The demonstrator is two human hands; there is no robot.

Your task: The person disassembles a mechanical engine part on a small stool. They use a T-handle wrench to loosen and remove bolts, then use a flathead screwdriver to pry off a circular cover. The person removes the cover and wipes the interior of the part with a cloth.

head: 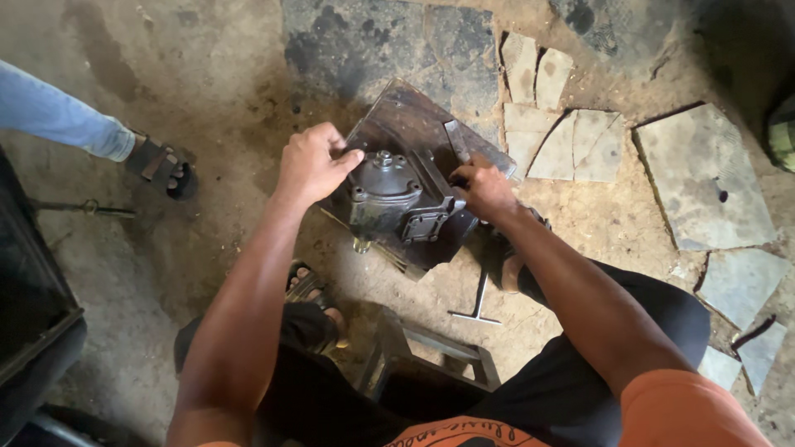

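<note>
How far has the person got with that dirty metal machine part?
The machine part already sits on a metal plate on the floor. The left hand steadies its top, and the right hand works at its side. Its bolts look still in place, so opening it seems left. A T-shaped tool lies unused.

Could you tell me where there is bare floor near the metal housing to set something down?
Bare floor lies left of the left hand, between the dark plate and another person's sandalled foot. It is crowded under the housing, by the T-handled tool, and right, among broken slabs.
</note>
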